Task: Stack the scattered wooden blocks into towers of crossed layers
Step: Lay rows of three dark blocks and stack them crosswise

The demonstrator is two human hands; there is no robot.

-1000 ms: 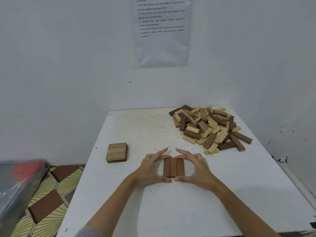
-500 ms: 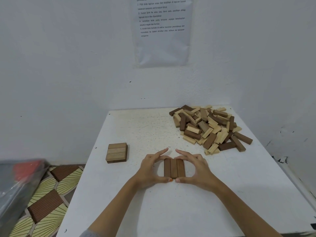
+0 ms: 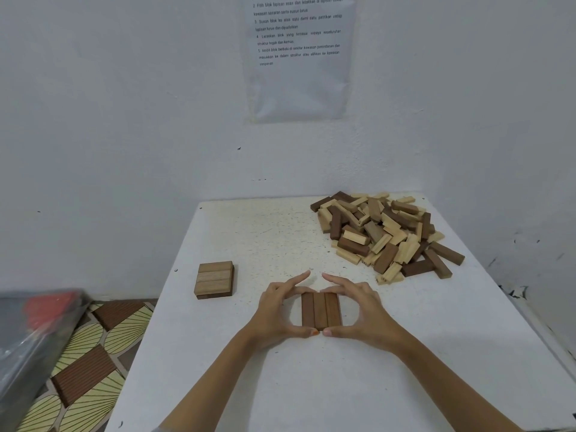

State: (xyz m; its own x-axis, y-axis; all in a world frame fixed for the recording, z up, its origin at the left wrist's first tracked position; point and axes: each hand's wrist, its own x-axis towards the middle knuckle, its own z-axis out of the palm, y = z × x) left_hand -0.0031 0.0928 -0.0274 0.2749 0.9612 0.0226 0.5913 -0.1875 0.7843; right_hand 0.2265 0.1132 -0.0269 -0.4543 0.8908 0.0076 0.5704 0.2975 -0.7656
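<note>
A patterned floor of cream fans and ribbed brown squares shows past the table's left edge, partly hidden by a blurred plastic-wrapped bundle with something red inside. On the white, speckled table, near its left edge, sits a low stack: three mid-brown rectangular blocks lying flush side by side over a darker layer that shows only at the rim. At the middle of the table, toward the near edge, a person's left hand and right hand bracket a row of three dark blocks, smooth reddish-brown bars laid flat with their long sides touching, running from near edge to far edge. Each hand is clamped on the row, thumb pressed to the near ends and curled fingers to the far ends, with the forefingers stretched out and almost meeting. On the white wall beyond the far edge hangs a printed sheet in a glossy sleeve. At the far right corner a loose pile of pale and dark wooden bars lies jumbled at all angles.
</note>
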